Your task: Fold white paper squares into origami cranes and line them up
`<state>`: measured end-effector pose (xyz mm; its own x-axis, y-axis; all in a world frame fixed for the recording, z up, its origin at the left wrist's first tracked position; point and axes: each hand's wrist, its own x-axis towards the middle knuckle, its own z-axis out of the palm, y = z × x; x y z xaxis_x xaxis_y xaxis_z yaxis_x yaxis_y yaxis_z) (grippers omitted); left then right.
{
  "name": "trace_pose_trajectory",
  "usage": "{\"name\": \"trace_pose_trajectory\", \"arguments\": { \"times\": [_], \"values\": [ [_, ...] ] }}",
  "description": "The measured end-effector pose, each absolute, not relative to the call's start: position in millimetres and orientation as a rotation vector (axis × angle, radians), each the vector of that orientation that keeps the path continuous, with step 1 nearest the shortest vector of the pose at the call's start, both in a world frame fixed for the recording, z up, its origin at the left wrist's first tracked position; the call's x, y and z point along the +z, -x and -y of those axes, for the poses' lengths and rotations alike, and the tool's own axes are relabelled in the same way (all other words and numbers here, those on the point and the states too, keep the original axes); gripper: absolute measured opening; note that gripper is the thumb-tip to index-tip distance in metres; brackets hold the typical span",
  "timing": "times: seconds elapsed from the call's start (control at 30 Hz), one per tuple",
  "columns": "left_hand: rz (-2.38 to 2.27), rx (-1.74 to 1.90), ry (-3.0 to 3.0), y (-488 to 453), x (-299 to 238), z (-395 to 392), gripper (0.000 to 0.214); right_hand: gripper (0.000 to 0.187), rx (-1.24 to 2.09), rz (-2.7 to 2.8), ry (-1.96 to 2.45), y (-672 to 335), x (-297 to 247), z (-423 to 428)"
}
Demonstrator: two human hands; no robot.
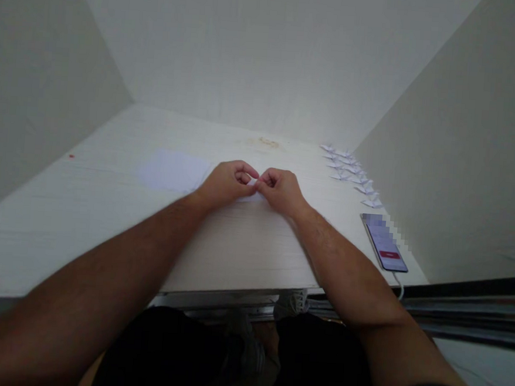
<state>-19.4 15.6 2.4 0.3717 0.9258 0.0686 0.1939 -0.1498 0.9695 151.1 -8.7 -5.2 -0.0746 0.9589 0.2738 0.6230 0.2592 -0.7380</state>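
Note:
Between my two hands is a small piece of white paper [251, 198], held just above or on the table; its exact folds are hidden by my fingers. My left hand [228, 184] pinches it from the left with thumb and index finger. From the other side my right hand [282, 189] grips it, its thumb and fingertips meeting those of the left. Flat on the table beside my left hand lies white paper [171, 169], perhaps a stack of sheets. Several folded white paper cranes [341, 175] stand in rows at the right.
A phone [385, 243] with a lit screen lies near the table's right edge, a white cable [398, 285] running from it over the front. Walls enclose the white table [245, 245] at left, back and right. A small red bit [71, 156] lies far left.

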Motion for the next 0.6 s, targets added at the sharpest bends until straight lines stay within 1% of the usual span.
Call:
{"name": "trace_pose_trajectory", "arguments": {
  "times": [0.17, 0.3, 0.33, 0.47, 0.5, 0.6],
  "values": [
    [-1.047, 0.903, -1.539, 21.0, 0.8, -16.0, 0.023, 0.021, 0.515, 1.798, 1.498, -153.1, -9.6, 9.4],
    [-1.059, 0.921, -1.493, 25.4, 1.6, -17.3, 0.024, 0.037, 0.5, 1.85, 1.496, -156.1, -13.8, 8.0],
    [-1.062, 0.917, -1.484, 26.4, 2.0, -17.9, 0.023, 0.037, 0.52, 1.857, 1.482, -156.6, -13.9, 7.8],
    [-1.069, 0.903, -1.448, 30.1, 2.6, -21.1, 0.022, 0.024, 0.588, 1.889, 1.452, -158.1, -11.3, 7.9],
    [-1.07, 0.905, -1.44, 31.0, 2.4, -22.1, 0.022, 0.024, 0.586, 1.896, 1.465, -158.3, -10.5, 8.1],
    [-1.059, 0.927, -1.409, 33.5, 0.1, -25.2, 0.023, 0.036, 0.55, 1.896, 1.546, -158.4, -8.5, 8.8]
  ]
}}
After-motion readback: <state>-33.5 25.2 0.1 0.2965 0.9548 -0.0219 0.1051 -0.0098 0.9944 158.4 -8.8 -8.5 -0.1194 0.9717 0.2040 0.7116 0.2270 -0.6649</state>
